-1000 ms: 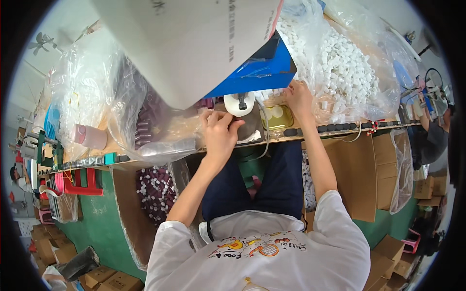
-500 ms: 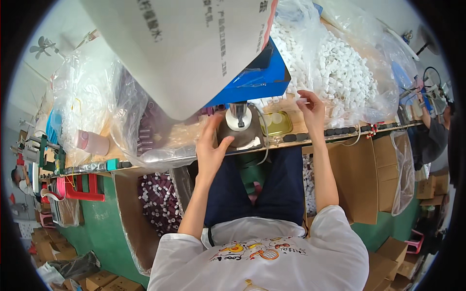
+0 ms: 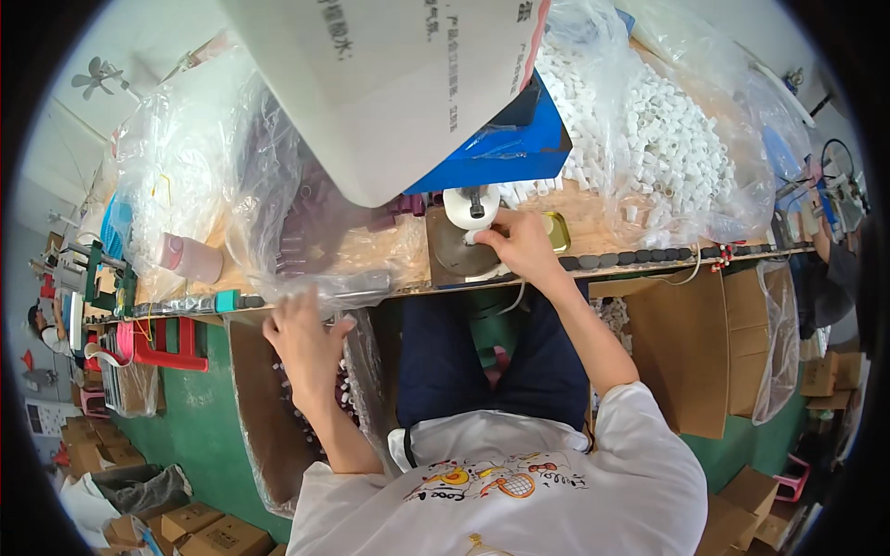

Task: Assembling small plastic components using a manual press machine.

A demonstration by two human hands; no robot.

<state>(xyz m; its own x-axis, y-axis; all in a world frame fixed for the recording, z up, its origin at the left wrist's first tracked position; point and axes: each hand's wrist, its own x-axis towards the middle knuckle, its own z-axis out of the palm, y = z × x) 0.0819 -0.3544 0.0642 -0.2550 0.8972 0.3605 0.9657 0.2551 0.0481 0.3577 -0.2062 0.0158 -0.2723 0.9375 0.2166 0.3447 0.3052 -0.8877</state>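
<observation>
My right hand (image 3: 527, 248) is at the blue bench press (image 3: 519, 153), its thumb and fingertips pinched on a small white cap (image 3: 471, 237). The cap is just below the press's round white head (image 3: 468, 208), over the dark base plate (image 3: 454, 258). Whether it touches the plate I cannot tell. Over the carton (image 3: 255, 389) below the table's left part, my left hand (image 3: 311, 347) hangs with fingers apart and nothing visible in it. Small purple pieces with white caps (image 3: 345, 394) show inside that carton, partly hidden by my forearm.
White caps (image 3: 681, 144) lie heaped in clear plastic at the back right. Purple tubes (image 3: 311, 227) lie under plastic film on the left, near a pink jar (image 3: 190, 258). A yellow-rimmed tray (image 3: 558, 232) is beside my right hand. A printed sheet (image 3: 389, 83) hangs before the press.
My left hand has moved from beside the press down and left over the carton. My right hand has come left from near the heap to the press, a white cap in its fingers.
</observation>
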